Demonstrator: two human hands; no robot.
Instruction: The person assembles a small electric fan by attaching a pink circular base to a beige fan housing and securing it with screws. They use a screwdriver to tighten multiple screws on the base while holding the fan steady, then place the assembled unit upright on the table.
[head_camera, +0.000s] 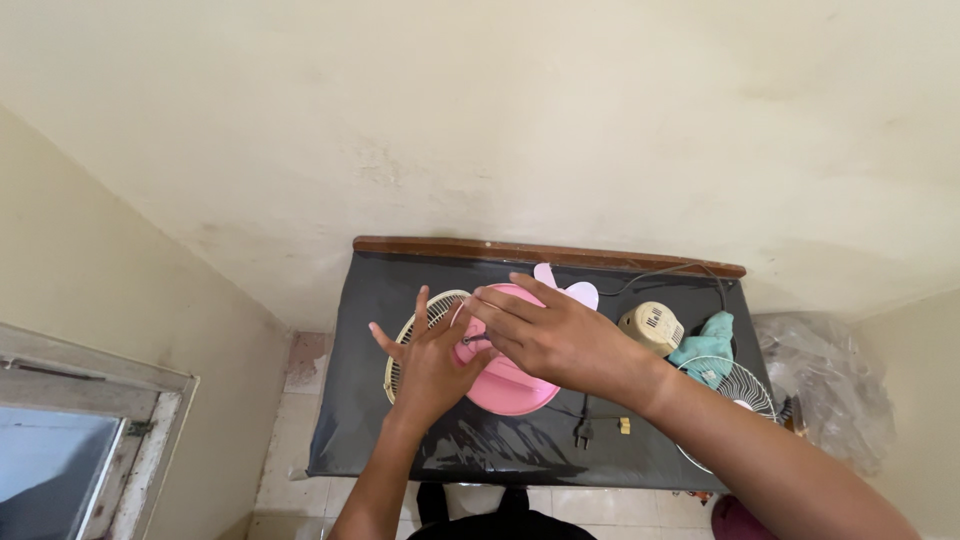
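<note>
A pink round fan body (505, 385) lies on a black table (400, 440), over a cream wire fan guard (415, 335). My left hand (430, 365) rests flat against the pink part's left side, fingers spread over the guard. My right hand (555, 335) lies across the top of the pink part, fingertips reaching a small dark piece (472, 340) at its left edge; whether they grip it I cannot tell. Pale pink fan blades (570, 288) stick out behind the right hand.
A cream motor housing (652, 326), a teal cloth (708, 345) and a second wire guard (740, 390) sit at the table's right. A black plug and cord (583, 432) lie near the front. A clear plastic bag (830, 385) stands right of the table; a window frame (120, 440) lower left.
</note>
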